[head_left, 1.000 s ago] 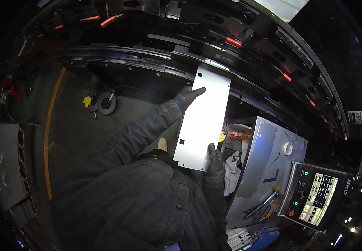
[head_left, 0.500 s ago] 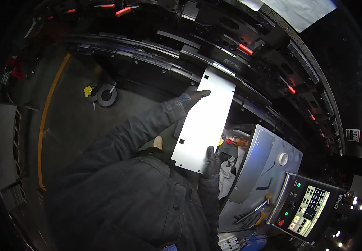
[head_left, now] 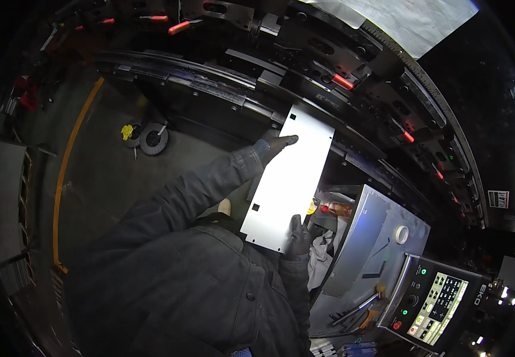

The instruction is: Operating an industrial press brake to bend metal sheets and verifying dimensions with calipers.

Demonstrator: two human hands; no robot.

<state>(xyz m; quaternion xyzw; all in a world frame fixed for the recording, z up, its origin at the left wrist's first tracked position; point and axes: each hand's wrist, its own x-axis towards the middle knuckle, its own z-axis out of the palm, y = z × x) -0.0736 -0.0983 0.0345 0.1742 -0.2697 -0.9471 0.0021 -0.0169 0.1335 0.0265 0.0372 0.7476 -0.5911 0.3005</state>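
Note:
A long pale sheet-metal panel with small square cutouts and notched corners slants from the machine's front edge down to my body. My gloved left hand grips its left edge near the far end, thumb lying on top and the other fingers hidden beneath. At the near end, my gloved right hand is closed on the right edge, with the thumb side showing. Just beyond the panel's far end runs the lower tool rail of a dark bending press.
To the right stands a metal cabinet with a tape roll and hand tools on top. A lit control panel adjoins it. Red-handled clamps line the press. Dark wheels and a yellow floor line lie left.
The panel has come back slightly from the press toward me, its near end lower in view. Both hands keep their hold on it. The view has shifted a little.

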